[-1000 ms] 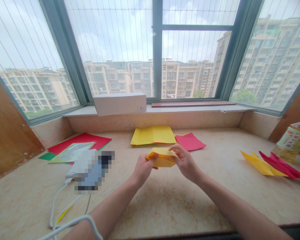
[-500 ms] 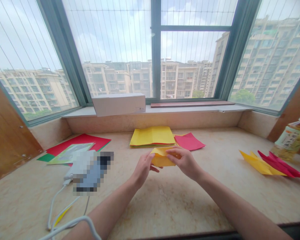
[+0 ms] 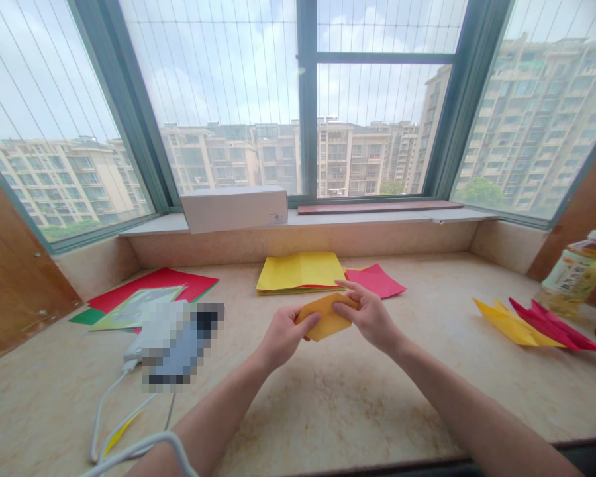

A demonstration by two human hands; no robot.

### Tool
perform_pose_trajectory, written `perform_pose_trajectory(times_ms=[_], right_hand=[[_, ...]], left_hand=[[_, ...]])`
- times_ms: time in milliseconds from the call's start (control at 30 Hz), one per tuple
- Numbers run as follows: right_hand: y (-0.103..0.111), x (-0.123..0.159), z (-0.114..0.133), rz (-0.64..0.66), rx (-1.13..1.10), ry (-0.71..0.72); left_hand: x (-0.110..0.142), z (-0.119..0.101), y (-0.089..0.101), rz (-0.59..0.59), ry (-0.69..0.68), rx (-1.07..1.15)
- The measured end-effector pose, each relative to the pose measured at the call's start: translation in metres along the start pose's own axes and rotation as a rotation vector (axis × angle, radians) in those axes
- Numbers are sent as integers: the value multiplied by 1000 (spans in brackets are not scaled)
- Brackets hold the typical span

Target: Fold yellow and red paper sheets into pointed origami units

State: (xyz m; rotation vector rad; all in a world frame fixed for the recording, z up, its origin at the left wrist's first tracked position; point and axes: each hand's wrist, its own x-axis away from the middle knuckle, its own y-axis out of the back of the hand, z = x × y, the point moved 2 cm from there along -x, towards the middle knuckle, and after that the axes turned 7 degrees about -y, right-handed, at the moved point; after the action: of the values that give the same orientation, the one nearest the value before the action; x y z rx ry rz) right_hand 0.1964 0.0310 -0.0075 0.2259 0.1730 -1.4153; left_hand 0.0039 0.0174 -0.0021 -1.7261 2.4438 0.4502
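Note:
A folded yellow sheet of paper (image 3: 330, 320) is held above the countertop between both hands, its broad face turned toward me. My left hand (image 3: 287, 336) pinches its left side, thumb on the front and fingers behind. At the upper right corner, my right hand (image 3: 370, 313) grips it between thumb and fingers, with one finger stretched out above the edge. Just beyond the hands lies a stack of yellow paper (image 3: 298, 270) with a red sheet showing near the bottom. A pinkish-red sheet (image 3: 380, 281) rests beside that stack.
At right, folded yellow paper (image 3: 516, 324) and folded crimson paper (image 3: 551, 323) stand near a drink bottle (image 3: 576, 271). Red and green sheets (image 3: 179, 286), a blurred-out device (image 3: 179, 351) and white cables (image 3: 98, 411) lie at left. A white box (image 3: 233, 209) sits on the sill.
The folded yellow paper has turned from an opened-looking, upright shape to a flat face tilted toward me. My left thumb now lies across its front.

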Motion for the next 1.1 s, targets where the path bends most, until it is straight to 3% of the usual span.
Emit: perform_pose_trajectory(times_ms=[267,400,667,833,967,1100], right_hand=[[14,-10,1,137,-158,-133],[21,-12,-2,126,-205,-142],[16,-9,-2,202,-115,-154],[12,-12,-9,143,-187,-119],[14,-13,-10,102,-78,-84],[14,-9,-11,218,-117,-164]], left_hand=[[-3,-4,3,21,-20,173],[-3,-4,7,24,-36,221],[-3,2,10,76,-52,25],[-2,4,9,13,-89,93],[-1,3,10,1,-139,16],[-1,4,12,4,-153,-57]])
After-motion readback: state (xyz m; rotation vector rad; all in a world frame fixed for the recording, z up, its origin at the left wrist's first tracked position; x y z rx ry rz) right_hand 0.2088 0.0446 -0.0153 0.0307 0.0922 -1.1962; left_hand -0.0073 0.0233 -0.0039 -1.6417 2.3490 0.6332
